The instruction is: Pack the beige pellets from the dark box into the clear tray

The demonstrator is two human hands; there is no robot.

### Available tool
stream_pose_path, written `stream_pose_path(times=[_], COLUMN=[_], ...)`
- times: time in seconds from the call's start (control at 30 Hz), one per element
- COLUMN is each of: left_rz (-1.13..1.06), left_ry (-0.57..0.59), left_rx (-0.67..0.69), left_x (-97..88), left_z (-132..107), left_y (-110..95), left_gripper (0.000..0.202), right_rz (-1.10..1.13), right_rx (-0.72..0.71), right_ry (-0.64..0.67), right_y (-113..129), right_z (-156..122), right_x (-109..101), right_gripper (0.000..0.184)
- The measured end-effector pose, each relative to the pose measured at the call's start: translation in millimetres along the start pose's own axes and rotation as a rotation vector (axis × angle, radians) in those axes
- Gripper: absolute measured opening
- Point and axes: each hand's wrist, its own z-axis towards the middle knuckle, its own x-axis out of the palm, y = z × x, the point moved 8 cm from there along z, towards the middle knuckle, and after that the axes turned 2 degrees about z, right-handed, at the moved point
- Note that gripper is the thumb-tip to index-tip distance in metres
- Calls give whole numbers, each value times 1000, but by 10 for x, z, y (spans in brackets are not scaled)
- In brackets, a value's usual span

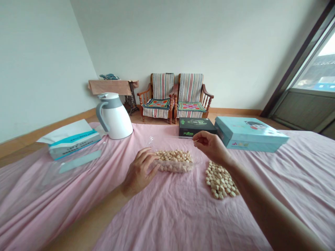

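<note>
A clear plastic container (174,161) filled with pale round seeds sits on the pink cloth (170,216) in the middle. My left hand (140,170) rests against the container's left end, fingers curled on its edge. My right hand (210,144) hovers above and to the right of the container, fingertips pinched together on something too small to name. Below that hand a loose heap of the same seeds (221,181) lies on the cloth.
A white jug with a grey handle (115,116) stands at the back left beside a white and teal packet (70,139). A dark box (196,126) and a light blue box (248,134) lie behind the seeds. Two wooden chairs (175,97) stand by the far wall.
</note>
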Motion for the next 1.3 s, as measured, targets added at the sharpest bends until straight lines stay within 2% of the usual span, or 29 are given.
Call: stream_pose_path(times=[0.07,0.1,0.2,0.3,0.37,0.47,0.63,0.7,0.77,0.87,0.93,1.03,1.1,1.17,1.23,1.3], left_rz=[2,4,12,17,21,24,29,26,25,28,31,35,34,33,34,35], left_ry=[4,2,-8,-5,-3,-1,1,2,3,1,-3,-2,3,9,10,8], left_rx=[4,5,8,12,13,10,9,8,6,4,5,4,2,1,3,8], left_x=[2,0,-9,-6,-1,4,13,15,15,7,1,3,11,19,22,20], left_z=[-1,-1,-1,-2,-6,-14,-20,-17,-13,-12,-14,-21,-25,-25,-21,-15], left_y=[-5,-7,-11,-9,-7,0,6,5,3,-1,-2,5,11,14,12,6], left_gripper=[13,14,15,14,14,14,15,14,14,14,14,14,14,14,15,15], right_rz=[104,79,-301,-752,-921,-1014,-1039,-1007,-951,-748,-483,-45,128,79,-190,-519], right_rx=[-13,-8,64,213,309,370,450,449,429,300,181,59,11,24,82,153], right_ry=[32,23,12,202,333,400,365,348,272,76,-14,9,55,42,21,113], right_y=[58,47,-133,-509,-779,-1072,-1339,-1333,-1225,-839,-516,-134,0,-27,-174,-373], right_z=[-5,-3,1,-41,-102,-160,-193,-184,-147,-53,-12,6,5,5,-2,-31], right_x=[19,-18,-201,-254,-239,-192,-202,-227,-288,-362,-334,-172,-86,-104,-182,-201], right_gripper=[22,22,16,15,16,20,24,22,18,14,10,19,27,25,17,15])
